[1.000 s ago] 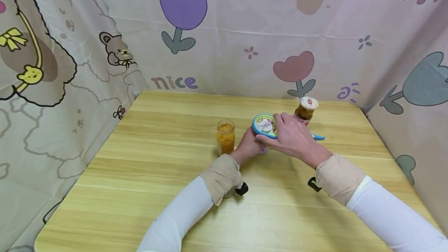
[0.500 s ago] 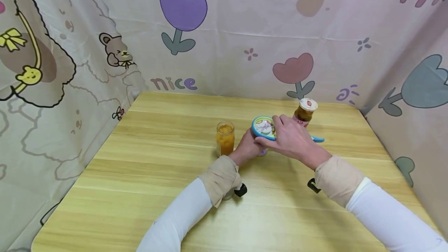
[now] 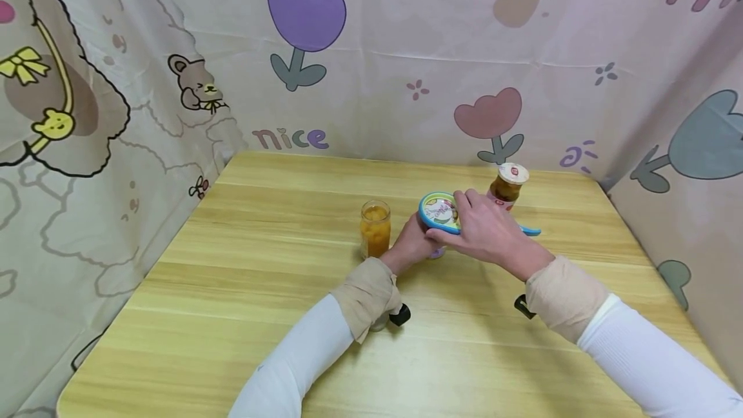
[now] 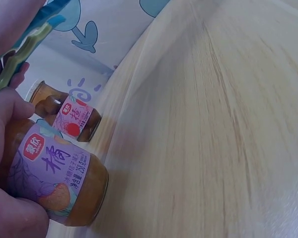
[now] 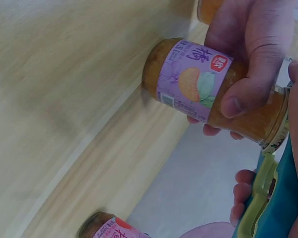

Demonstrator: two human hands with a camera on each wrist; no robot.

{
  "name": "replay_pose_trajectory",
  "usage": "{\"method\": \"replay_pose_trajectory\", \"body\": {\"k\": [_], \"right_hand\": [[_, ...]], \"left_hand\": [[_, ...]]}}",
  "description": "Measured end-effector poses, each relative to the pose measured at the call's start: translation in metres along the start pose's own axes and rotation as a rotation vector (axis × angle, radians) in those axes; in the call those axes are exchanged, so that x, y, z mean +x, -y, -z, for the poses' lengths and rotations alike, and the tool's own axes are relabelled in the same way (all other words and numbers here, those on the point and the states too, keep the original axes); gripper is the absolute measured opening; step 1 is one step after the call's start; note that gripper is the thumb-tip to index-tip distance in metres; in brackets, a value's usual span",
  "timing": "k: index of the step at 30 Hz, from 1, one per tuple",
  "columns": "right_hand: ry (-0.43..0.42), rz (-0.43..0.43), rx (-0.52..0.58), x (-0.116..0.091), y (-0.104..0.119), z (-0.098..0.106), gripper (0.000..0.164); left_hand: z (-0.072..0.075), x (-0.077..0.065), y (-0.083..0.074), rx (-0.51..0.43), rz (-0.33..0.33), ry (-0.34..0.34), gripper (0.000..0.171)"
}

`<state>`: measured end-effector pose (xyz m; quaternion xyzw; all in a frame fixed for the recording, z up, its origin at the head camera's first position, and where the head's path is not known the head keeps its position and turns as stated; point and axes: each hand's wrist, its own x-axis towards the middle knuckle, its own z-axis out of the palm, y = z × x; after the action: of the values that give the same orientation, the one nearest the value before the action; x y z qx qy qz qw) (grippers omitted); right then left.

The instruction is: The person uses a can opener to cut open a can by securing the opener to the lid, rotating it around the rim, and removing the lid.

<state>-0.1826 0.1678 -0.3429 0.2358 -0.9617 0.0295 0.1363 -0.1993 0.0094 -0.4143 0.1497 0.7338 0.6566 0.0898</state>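
My left hand (image 3: 412,242) grips a glass jar (image 5: 188,82) with a purple label and orange contents. In both wrist views its base is close to the table. A blue and yellow-green jar opener (image 3: 439,209), round at one end with a long handle, sits over the jar's lid. My right hand (image 3: 486,228) lies across the opener and holds it, fingers wrapped around the handle in the right wrist view (image 5: 263,198). Most of the jar is hidden in the head view. Left of the hands stands a lidless glass jar (image 3: 375,231) of orange fruit pieces.
Behind my right hand stands a jar (image 3: 506,191) with a white lid and pink label. A small round grey object (image 3: 379,322) is partly hidden under my left wrist. Printed curtains (image 3: 383,82) border the wooden table (image 3: 261,263) at the back and sides.
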Motion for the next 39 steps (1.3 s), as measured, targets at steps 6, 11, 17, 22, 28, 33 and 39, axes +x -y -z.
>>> {"method": "replay_pose_trajectory", "body": {"k": [6,11,17,22,28,33,39], "right_hand": [[0.023,-0.009,0.003,0.001,-0.002,0.002,0.097],[0.035,-0.006,0.009,0.001,-0.003,0.001,0.099],[0.027,-0.005,0.01,-0.001,-0.004,0.001,0.1],[0.035,-0.01,0.02,-0.001,-0.004,0.001,0.101],[0.092,-0.011,0.045,-0.001,-0.007,0.007,0.103],[0.129,0.037,0.069,-0.002,-0.012,0.011,0.09],[0.159,0.067,0.115,-0.006,-0.017,0.013,0.089]], "left_hand": [[-0.001,0.001,0.0,0.016,-0.004,-0.002,0.058],[-0.001,0.0,0.0,0.016,-0.014,0.001,0.057],[-0.001,0.0,0.002,0.005,-0.036,0.019,0.059],[0.0,0.0,0.004,-0.007,-0.033,0.024,0.06],[0.0,0.001,0.004,0.005,-0.005,0.015,0.064],[-0.001,0.002,0.005,0.002,0.004,0.003,0.068],[0.0,0.0,0.005,0.012,0.004,0.0,0.072]]}}
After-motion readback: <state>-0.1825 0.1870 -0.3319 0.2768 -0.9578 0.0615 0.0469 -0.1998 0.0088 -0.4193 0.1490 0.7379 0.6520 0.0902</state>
